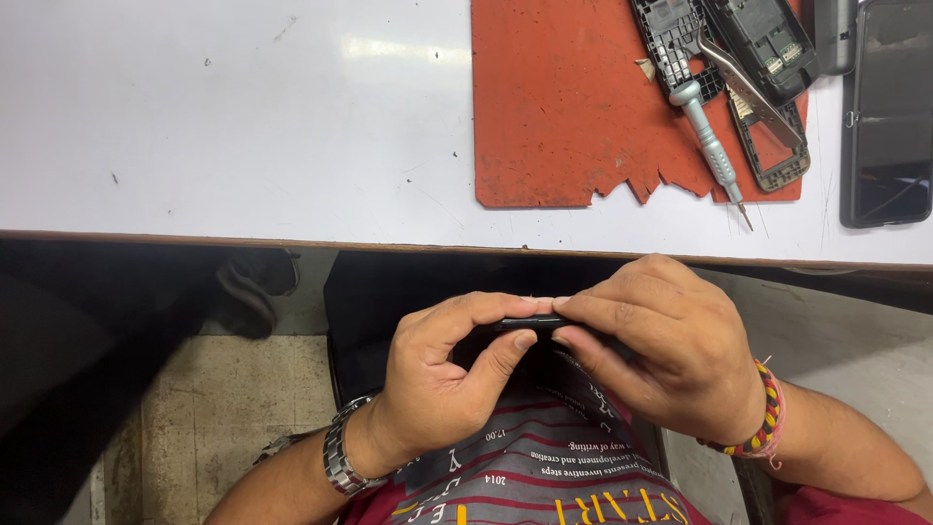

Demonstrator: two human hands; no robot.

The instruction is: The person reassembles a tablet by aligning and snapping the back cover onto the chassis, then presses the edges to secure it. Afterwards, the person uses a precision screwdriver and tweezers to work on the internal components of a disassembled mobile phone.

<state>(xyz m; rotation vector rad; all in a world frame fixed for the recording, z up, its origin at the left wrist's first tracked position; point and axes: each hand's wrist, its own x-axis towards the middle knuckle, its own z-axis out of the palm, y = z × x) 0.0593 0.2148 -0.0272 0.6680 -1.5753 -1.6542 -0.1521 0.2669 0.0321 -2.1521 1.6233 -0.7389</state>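
1. I see my left hand (437,374) and right hand (661,340) both pinching a small flat black device (530,323) below the table edge, above my lap.
2. Beyond lies a white tabletop (243,117).
3. A pale blue-grey metal screwdriver (709,146) rests on a torn orange mat (564,107).

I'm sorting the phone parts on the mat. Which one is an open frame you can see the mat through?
The phone frame at the red mat's right lower edge: a hollow rectangle, with mat showing through. The other parts are filled.

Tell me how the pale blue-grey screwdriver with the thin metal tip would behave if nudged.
The pale blue-grey screwdriver looks round-bodied, so it would probably roll on the worn orange mat. Its head rests against a dark phone frame, which may check it. It seems stiff, slim and likely light.
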